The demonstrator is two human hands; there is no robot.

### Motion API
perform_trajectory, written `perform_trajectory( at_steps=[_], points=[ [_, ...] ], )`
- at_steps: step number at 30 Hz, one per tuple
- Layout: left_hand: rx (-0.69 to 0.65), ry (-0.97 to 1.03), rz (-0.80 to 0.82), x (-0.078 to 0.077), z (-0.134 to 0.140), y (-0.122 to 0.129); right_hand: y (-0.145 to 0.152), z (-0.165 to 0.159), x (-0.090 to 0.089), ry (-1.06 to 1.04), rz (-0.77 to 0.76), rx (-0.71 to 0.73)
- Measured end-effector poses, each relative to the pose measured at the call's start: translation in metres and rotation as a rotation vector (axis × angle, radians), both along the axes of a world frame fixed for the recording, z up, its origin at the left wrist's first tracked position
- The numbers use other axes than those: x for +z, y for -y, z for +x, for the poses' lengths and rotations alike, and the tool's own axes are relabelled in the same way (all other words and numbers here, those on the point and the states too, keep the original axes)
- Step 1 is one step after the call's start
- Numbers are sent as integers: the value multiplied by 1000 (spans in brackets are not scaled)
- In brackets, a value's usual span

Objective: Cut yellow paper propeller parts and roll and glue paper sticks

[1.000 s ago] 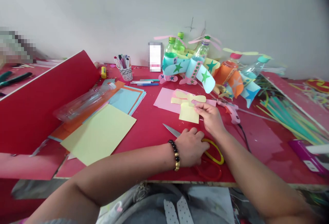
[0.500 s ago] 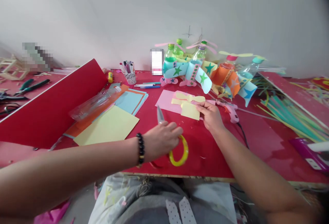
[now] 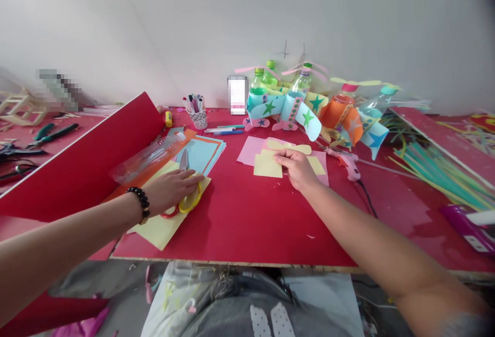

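Note:
My left hand [image 3: 172, 191] lies over a pair of scissors [image 3: 190, 200], its fingers stretched out across the handles, one yellow and one red. The blades point away from me, above the yellow sheet [image 3: 160, 236] at the left. My right hand [image 3: 297, 169] pinches a small pale-yellow paper piece [image 3: 267, 165] between thumb and fingers, above pink paper [image 3: 247, 150]. Beside that hand lies a yellow paper propeller shape [image 3: 303, 148], partly hidden by it. Another yellow piece [image 3: 317, 165] shows to the right of my fingers.
Bottle planes [image 3: 296, 102] with paper wings stand at the back right. A pink glue gun [image 3: 348, 163] lies right of the papers. Farther back are a pen cup [image 3: 198, 116], loose pens [image 3: 224, 130] and a phone [image 3: 237, 94]. A red board [image 3: 88, 156] leans at the left.
My left hand has carried the scissors leftward onto the yellow sheet, and its fingers have straightened. That sheet's near edge has shifted toward me. My right hand has moved left with a yellow piece.

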State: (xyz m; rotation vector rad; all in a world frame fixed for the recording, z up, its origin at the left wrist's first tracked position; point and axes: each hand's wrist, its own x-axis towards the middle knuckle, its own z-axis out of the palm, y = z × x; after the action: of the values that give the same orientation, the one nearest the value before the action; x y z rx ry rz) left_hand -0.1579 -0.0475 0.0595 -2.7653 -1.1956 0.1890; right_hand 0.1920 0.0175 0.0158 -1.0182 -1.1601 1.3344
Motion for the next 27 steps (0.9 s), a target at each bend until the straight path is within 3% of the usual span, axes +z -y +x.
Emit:
perform_trajectory(
  at_steps=[3,5,7,9,12,16,22,27],
  points=[
    [-69,2,-157,26,8,-11,-4,-15,-1,14,19,24],
    [25,175,-164,42,32,-23,-5,-19,-3,28,34,29],
    [166,446,-147,45,71,-39,-6,-18,-5,54,50,42],
    [268,809,-185,33,117,-55,-6,-13,-6,89,67,56],
    [316,1161,-414,-4,173,-74,-7,-4,-6,147,92,67],
    [307,1414,-637,-44,197,-85,-10,5,-9,236,125,27],
    [474,1611,-918,-51,187,-82,-10,7,-13,266,70,-10],
    [557,1596,-992,-51,188,-78,-5,6,-10,303,46,7]
  ],
)
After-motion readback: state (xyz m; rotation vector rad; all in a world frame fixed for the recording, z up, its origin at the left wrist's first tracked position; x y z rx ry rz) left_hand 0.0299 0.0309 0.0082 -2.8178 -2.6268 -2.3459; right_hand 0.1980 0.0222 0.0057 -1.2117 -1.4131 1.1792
